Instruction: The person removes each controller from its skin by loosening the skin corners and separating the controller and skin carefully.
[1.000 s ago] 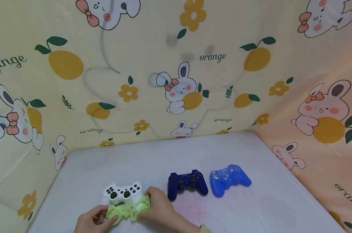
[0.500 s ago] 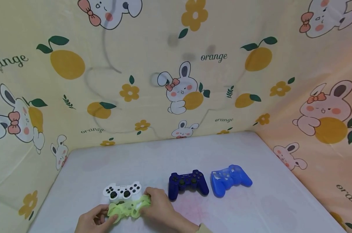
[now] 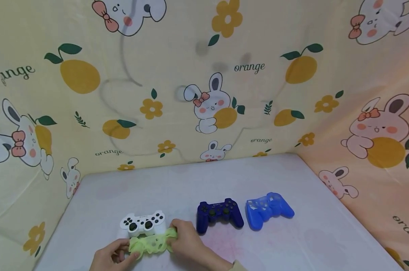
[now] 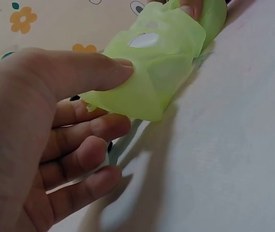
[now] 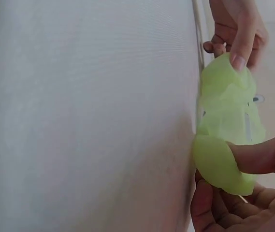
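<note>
A soft, translucent yellow-green controller skin (image 3: 153,244) is stretched between both hands at the table's front left. My left hand (image 3: 112,256) pinches its left end, thumb on top and fingers beneath, as the left wrist view shows. At the other end my right hand (image 3: 188,241) grips the skin, its thumb pressing into one rounded lobe (image 5: 219,162) in the right wrist view. Just behind the skin lies a white game controller (image 3: 142,222), face up, its lower grips partly hidden by the skin and the left hand.
To the right of the hands lies a dark blue game controller (image 3: 219,214). Beside it is a controller in a bright blue skin (image 3: 268,210). A pale cloth covers the table (image 3: 177,184). Patterned fabric walls (image 3: 170,75) enclose the back and sides.
The skin has turned and folded in the hands, its openings less spread than before. Both hands keep hold of it and have shifted slightly right in view. The controllers stay where they lie.
</note>
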Demonstrator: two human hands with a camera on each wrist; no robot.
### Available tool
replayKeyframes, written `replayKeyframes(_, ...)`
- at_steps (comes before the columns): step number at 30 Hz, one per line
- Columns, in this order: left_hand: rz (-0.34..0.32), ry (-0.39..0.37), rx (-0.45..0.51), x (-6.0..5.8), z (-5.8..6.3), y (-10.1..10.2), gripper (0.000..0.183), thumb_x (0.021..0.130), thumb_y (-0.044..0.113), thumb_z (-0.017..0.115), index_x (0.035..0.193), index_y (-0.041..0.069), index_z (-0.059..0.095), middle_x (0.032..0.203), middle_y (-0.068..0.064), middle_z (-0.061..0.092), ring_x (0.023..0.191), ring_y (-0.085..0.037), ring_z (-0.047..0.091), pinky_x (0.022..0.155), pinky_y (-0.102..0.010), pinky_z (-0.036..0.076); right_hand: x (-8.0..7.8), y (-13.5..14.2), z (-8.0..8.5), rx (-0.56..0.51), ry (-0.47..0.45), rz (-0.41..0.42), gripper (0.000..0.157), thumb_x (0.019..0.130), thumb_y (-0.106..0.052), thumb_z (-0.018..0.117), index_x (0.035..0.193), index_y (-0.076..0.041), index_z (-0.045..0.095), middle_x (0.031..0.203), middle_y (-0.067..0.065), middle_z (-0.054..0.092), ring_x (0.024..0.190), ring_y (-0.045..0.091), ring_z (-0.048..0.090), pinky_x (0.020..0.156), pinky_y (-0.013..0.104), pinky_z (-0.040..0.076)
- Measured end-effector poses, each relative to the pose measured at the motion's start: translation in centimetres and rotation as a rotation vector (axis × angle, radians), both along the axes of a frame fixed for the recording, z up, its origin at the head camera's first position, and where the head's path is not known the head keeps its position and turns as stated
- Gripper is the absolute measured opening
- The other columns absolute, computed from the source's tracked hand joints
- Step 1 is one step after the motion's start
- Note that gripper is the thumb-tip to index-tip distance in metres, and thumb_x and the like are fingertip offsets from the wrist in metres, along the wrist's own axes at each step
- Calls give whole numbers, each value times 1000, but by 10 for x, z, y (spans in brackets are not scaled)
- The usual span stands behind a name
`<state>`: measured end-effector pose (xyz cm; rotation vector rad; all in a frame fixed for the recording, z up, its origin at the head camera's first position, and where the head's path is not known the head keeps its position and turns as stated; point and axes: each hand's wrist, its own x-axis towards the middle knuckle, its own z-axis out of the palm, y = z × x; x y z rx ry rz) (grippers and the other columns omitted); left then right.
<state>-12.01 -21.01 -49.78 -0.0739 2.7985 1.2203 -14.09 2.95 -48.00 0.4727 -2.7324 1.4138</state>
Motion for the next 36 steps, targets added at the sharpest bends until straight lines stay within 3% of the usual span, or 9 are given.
replayKeyframes(9, -10, 27, 58, 3, 6, 6, 37, 74, 30, 87, 103, 11, 72, 68, 3, 52, 61, -11, 47, 56, -24, 40, 3, 9, 13, -33, -92, 19, 23, 68, 5, 76, 79, -10, 62, 67, -9, 52, 62, 5, 46, 55, 23, 42)
replayKeyframes(20, -45, 23, 71, 8, 7, 12, 42, 77, 26, 85, 111, 7, 70, 77, 6, 61, 63, -11, 49, 57, -24, 41, 5, 19, 20, -72, -146, -7, 29, 62, 3, 78, 82, -12, 64, 72, -7, 54, 67, 7, 48, 56, 24, 45)
replayKeyframes(30, -154, 160, 223, 9, 3, 14, 41, 75, 13, 85, 113, 7, 70, 77, 5, 61, 62, -9, 54, 56, -25, 50, 10, 27, 24, -134, -124, -25, 29, 63, 4, 78, 84, -11, 65, 71, -6, 56, 61, 6, 49, 51, 24, 45)
replayKeyframes(36, -195, 111, 264, 11, 6, 16, 46, 75, 5, 81, 119, 4, 67, 82, -1, 57, 68, -11, 54, 59, -26, 51, 12, 30, 26, -170, -141, -31, 28, 64, 4, 77, 84, -11, 65, 72, -4, 57, 61, 8, 50, 51, 24, 45)
